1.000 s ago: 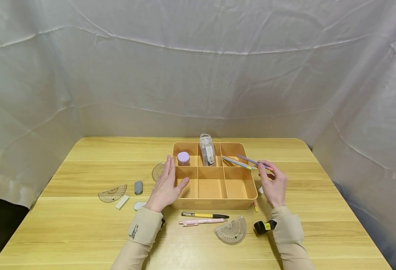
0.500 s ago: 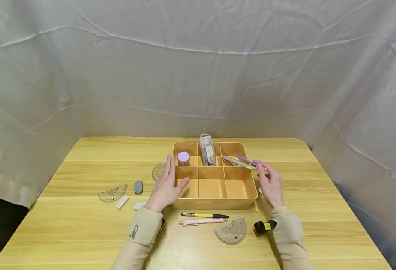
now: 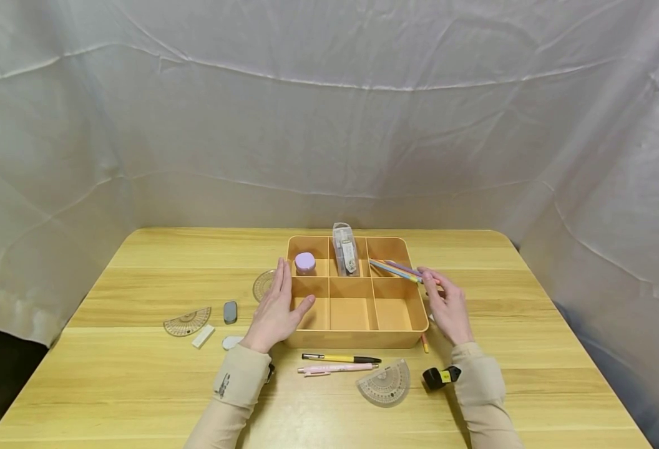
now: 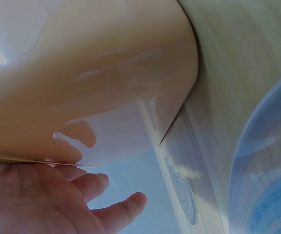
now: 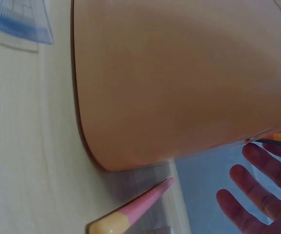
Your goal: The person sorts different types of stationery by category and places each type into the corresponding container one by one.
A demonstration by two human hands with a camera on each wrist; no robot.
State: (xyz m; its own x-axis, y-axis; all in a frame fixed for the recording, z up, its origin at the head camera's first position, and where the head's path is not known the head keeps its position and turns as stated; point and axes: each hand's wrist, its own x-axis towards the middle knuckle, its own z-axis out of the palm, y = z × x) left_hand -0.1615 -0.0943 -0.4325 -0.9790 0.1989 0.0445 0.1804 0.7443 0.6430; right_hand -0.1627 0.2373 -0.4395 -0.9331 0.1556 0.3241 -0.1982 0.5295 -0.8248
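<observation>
An orange organizer box point(image 3: 357, 340) with several compartments sits at the middle of the table. My left hand point(image 3: 276, 315) rests flat against its left side, fingers straight and thumb over the rim. At the back right compartment, my right hand point(image 3: 447, 312) pinches a purple pencil point(image 3: 395, 265) by its pinkish end, with the far end inside. A blue pencil point(image 3: 391, 269) leans there beside it, overlapping an orange one. A lilac-lidded small jar point(image 3: 305, 260) stands in the back left compartment, and a clear case point(image 3: 345, 249) leans upright in the back middle one.
In front of the box lie a yellow pen point(image 3: 337, 358), a pink pen point(image 3: 337, 368) and a clear protractor point(image 3: 385, 383). Left of it are another protractor point(image 3: 188, 322), a white eraser point(image 3: 203, 336) and a grey oval item point(image 3: 230, 312). A pink-and-yellow pencil point(image 5: 130, 212) lies by the right side.
My right hand has moved slightly left and down, bringing the purple pencil further into the back right compartment, close against the blue one. My left hand has stayed in place.
</observation>
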